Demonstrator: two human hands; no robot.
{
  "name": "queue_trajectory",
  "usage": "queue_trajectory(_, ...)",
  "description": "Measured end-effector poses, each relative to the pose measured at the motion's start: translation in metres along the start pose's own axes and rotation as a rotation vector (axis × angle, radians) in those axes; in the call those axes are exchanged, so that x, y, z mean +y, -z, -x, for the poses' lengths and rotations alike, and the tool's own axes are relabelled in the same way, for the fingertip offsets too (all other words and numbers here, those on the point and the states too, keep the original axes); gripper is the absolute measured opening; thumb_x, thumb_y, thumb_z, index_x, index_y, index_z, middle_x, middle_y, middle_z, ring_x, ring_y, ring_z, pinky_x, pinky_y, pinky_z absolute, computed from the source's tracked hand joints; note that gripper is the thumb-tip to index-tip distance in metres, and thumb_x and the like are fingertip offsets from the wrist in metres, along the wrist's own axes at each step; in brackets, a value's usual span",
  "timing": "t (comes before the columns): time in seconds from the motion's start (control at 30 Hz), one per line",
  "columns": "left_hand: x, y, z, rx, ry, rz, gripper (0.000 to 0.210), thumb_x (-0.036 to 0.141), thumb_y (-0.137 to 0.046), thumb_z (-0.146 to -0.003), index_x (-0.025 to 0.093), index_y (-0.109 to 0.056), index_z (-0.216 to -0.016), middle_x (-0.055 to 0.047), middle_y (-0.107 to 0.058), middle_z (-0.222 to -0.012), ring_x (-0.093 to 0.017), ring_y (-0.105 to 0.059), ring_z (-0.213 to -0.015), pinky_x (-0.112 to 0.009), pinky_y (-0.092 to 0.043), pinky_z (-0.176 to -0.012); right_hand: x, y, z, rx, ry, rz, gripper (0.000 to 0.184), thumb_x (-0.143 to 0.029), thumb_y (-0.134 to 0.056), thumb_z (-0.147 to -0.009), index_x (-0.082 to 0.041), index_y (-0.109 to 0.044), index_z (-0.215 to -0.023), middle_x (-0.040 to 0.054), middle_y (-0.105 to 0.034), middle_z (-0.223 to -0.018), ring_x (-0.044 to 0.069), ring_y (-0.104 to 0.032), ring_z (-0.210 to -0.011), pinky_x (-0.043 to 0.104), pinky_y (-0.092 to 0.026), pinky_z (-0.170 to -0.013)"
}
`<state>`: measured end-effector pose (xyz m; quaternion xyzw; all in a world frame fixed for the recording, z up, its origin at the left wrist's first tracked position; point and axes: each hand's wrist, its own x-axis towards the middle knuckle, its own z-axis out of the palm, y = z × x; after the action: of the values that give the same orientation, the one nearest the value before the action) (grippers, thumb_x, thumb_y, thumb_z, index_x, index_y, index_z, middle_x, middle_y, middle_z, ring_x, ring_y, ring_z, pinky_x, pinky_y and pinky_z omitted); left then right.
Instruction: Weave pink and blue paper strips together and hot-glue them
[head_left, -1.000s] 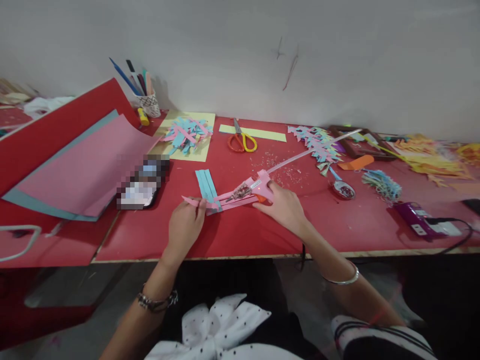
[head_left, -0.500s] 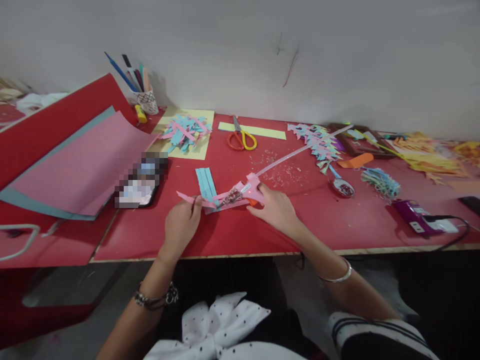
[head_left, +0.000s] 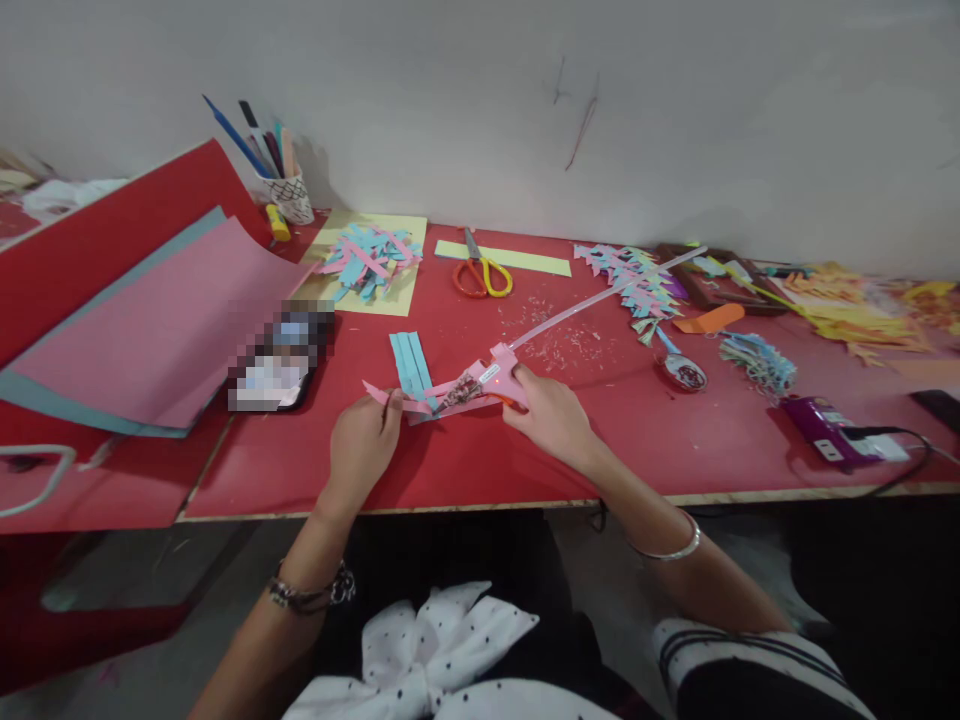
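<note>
My right hand (head_left: pixel 551 415) is wrapped round a pink glue gun (head_left: pixel 505 377), fingers at its orange trigger. A long clear glue stick (head_left: pixel 600 302) sticks out of the gun's back toward the upper right. The gun's dirty nozzle points left and reaches the paper strips. Between thumb and fingers, my left hand (head_left: pixel 366 437) pinches a pink paper strip (head_left: pixel 381 397). Blue paper strips (head_left: pixel 410 362) lie just beyond the nozzle tip, their near ends by the pink strip. Whether glue is coming out is too small to see.
Scissors (head_left: pixel 480 277) lie behind the gun on a pale yellow strip (head_left: pixel 536 262). A heap of pink and blue cut strips (head_left: pixel 369 258) sits at the back left. A phone (head_left: pixel 281 358) lies left. On the right are a fringed paper piece (head_left: pixel 630 280) and a purple power socket (head_left: pixel 832 432).
The fingers of my right hand have drawn in at the trigger, and less orange shows. My left hand and the pink strip have barely shifted. The whole view has moved slightly.
</note>
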<state>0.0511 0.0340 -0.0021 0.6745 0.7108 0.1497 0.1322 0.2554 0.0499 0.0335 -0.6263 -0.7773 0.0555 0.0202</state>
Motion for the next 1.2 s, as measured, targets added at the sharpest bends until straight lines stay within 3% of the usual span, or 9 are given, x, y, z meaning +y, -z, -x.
queue_trajectory(0.43, -0.001, -0.001, 0.001, 0.008, -0.024, 0.063, 0.047, 0.031, -0.022, -0.087, 0.018, -0.066, -0.094, -0.009, -0.068, -0.088, -0.021, -0.061, -0.076, -0.026, -0.038, -0.062, 0.012, 0.005, 0.004, 0.006, -0.041, 0.035, 0.025, -0.021, -0.041, -0.074, -0.015, -0.052, -0.096, 0.0086, -0.065, -0.076, 0.019, -0.058, -0.065, 0.026, -0.025, -0.049)
queue_trajectory(1.2, -0.003, -0.004, -0.001, 0.077, -0.068, 0.008, 0.048, 0.032, -0.022, -0.085, 0.015, -0.067, -0.086, -0.009, -0.069, -0.076, -0.020, -0.062, -0.070, -0.024, -0.037, -0.052, 0.033, 0.015, 0.011, -0.013, -0.113, 0.097, 0.025, -0.019, -0.040, -0.077, -0.014, -0.051, -0.099, 0.0093, -0.066, -0.079, 0.019, -0.059, -0.071, 0.025, -0.026, -0.052)
